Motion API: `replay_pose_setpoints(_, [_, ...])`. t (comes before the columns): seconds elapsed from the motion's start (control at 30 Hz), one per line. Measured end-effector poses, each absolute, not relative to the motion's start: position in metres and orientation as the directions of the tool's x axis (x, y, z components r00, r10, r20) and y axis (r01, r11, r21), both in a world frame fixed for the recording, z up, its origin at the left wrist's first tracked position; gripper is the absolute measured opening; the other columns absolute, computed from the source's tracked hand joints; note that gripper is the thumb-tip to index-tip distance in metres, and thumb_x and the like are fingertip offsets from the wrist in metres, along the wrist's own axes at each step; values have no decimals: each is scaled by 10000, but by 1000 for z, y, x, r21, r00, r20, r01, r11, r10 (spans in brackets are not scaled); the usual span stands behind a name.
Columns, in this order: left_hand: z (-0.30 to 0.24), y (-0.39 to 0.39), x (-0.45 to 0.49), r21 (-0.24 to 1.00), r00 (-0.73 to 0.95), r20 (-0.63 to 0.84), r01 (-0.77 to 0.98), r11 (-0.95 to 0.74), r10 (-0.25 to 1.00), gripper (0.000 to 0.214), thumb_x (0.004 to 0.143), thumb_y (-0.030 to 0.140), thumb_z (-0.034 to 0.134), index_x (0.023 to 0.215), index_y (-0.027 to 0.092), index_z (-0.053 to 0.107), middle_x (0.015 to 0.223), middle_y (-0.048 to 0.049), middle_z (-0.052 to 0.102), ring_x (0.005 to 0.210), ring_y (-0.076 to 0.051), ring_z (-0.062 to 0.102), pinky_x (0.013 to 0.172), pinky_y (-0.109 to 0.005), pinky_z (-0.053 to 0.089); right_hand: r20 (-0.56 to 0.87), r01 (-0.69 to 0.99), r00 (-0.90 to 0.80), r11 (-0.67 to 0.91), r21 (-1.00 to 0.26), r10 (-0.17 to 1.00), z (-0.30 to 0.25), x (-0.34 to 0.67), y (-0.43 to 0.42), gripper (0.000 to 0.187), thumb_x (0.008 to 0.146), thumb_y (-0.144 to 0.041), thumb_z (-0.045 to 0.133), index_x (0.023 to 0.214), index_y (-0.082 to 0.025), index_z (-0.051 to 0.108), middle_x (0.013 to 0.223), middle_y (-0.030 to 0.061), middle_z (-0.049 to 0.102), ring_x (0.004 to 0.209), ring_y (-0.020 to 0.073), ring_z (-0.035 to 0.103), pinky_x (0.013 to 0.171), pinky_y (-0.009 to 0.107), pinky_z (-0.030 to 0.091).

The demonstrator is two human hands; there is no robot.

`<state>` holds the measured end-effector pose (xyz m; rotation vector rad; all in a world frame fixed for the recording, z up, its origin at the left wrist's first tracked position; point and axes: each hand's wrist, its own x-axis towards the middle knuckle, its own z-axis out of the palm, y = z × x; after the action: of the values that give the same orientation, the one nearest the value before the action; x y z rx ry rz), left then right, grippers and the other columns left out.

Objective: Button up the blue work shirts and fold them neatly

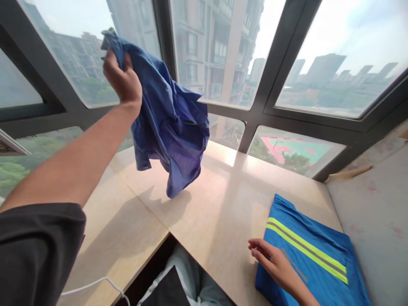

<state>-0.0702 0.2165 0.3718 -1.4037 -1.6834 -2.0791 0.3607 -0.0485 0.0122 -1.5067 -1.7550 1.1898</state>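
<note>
Raised at the upper left, my left hand grips a blue garment by one end. The cloth hangs crumpled from the fist, its lowest corner just above the tabletop, with a shadow beneath. Which kind of garment it is I cannot tell. Over the near left edge of a folded blue garment with a yellow-and-grey reflective band is my right hand. Its fingers are loosely curved, the thumb apart from them, and nothing shows in them.
The light desktop has a cut-out corner at the front, where my legs show. A white cable lies at the lower left. Dark-framed windows rise behind the desk, and a pale wall closes the right side.
</note>
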Motion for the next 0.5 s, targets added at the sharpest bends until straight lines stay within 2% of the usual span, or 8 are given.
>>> replay_pose_setpoints(0.07, [351, 214, -65, 592, -473, 802, 709, -382, 365, 364, 912, 494, 578, 841, 137, 572, 1100, -55, 634, 1323, -192, 439, 881, -290, 437, -149, 470, -214, -32, -882, 965, 3, 357, -47, 420, 846, -591, 539, 1006, -246, 719, 968, 90, 743, 880, 288, 701, 772, 391, 580])
replay_pose_setpoints(0.13, [316, 209, -55, 563, -341, 770, 761, -322, 539, 353, 898, 509, 567, 805, 170, 597, 1093, -76, 656, 1234, -204, 524, 915, -295, 460, -147, 457, -211, -36, -889, 966, -3, 350, -47, 427, 838, -599, 546, 994, -244, 725, 945, 92, 746, 873, 295, 702, 777, 402, 578])
replay_pose_setpoints(0.2, [269, 202, -46, 544, -131, 445, 825, -152, 886, 379, 912, 496, 491, 783, 163, 617, 1022, -91, 671, 1196, -228, 561, 900, -312, 485, -146, 461, -226, -26, -887, 963, -5, 343, -48, 431, 834, -603, 549, 985, -242, 728, 941, 92, 748, 884, 301, 699, 796, 408, 571])
replay_pose_setpoints(0.23, [244, 198, -42, 533, -65, 316, 837, -121, 947, 360, 869, 472, 548, 751, 142, 631, 922, -88, 682, 1090, -240, 624, 855, -331, 506, -148, 467, -237, -21, -884, 960, -5, 339, -49, 433, 834, -604, 547, 988, -241, 727, 946, 92, 748, 895, 303, 698, 805, 410, 568])
replay_pose_setpoints(0.3, [195, 187, -35, 520, 18, 106, 851, -71, 994, 302, 612, 398, 803, 628, 151, 630, 680, -45, 672, 774, -249, 686, 701, -347, 547, -161, 481, -257, -18, -876, 953, -5, 336, -51, 442, 839, -608, 536, 996, -240, 723, 957, 94, 748, 904, 305, 695, 816, 413, 563])
replay_pose_setpoints(0.37, [152, 177, -31, 473, 90, -148, 881, -9, 985, 342, 424, 317, 892, 617, 176, 647, 615, -28, 673, 651, -249, 676, 623, -355, 552, -174, 490, -261, -25, -871, 949, -5, 337, -54, 456, 846, -609, 531, 1010, -228, 719, 972, 102, 747, 923, 303, 693, 839, 410, 558])
replay_pose_setpoints(0.43, [120, 169, -27, 438, 95, -237, 899, 19, 967, 375, 390, 308, 906, 655, 171, 679, 663, -66, 703, 687, -288, 693, 646, -378, 560, -187, 492, -245, -44, -869, 951, -8, 340, -57, 480, 843, -613, 541, 1033, -207, 715, 999, 118, 745, 943, 298, 693, 862, 401, 554])
replay_pose_setpoints(0.5, [100, 163, -23, 413, 73, -223, 910, 27, 972, 397, 555, 405, 843, 840, 158, 720, 894, -138, 740, 911, -349, 695, 794, -422, 551, -201, 488, -224, -68, -870, 954, -12, 344, -60, 505, 837, -620, 555, 1054, -191, 711, 1028, 132, 742, 954, 291, 695, 869, 390, 555])
